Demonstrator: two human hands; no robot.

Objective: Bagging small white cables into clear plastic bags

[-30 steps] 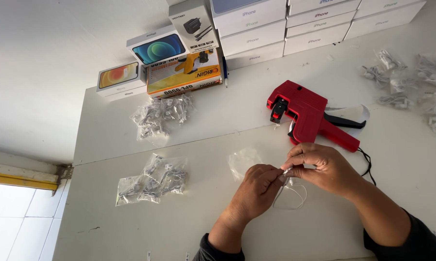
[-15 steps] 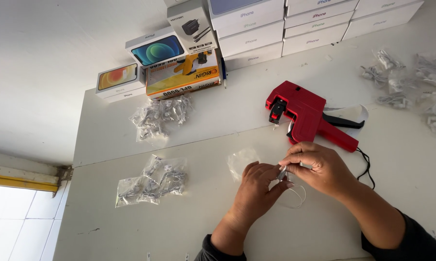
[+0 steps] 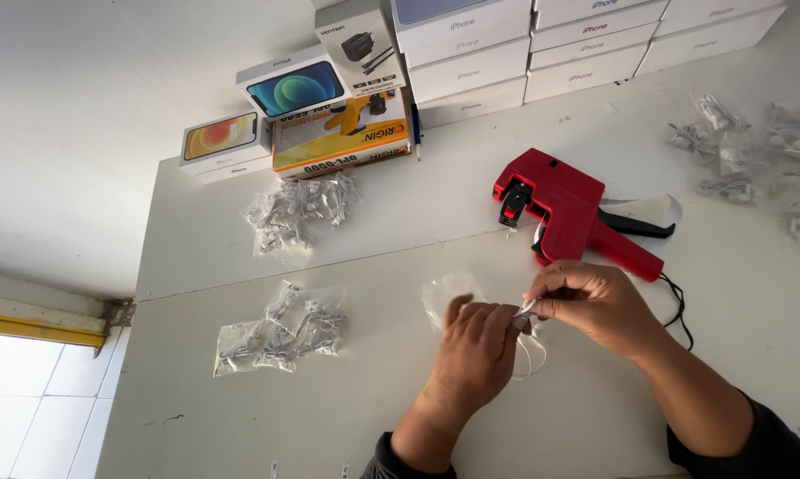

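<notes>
One head-worn view looks steeply down, close over the white table (image 3: 240, 408).

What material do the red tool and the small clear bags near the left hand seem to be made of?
The red label gun looks like hard moulded plastic: even colour, faint sheen, rounded edges, with a black handle. The clear bags seem to be thin plastic film: they are see-through, wrinkled and glinting, with small whitish parts inside. What those parts are made of cannot be told.

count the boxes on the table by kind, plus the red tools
white phone boxes in the stack: 8
loose phone boxes with a pictured lid: 2
charger box: 1
orange and yellow box: 1
red label gun: 1
total: 13
</notes>
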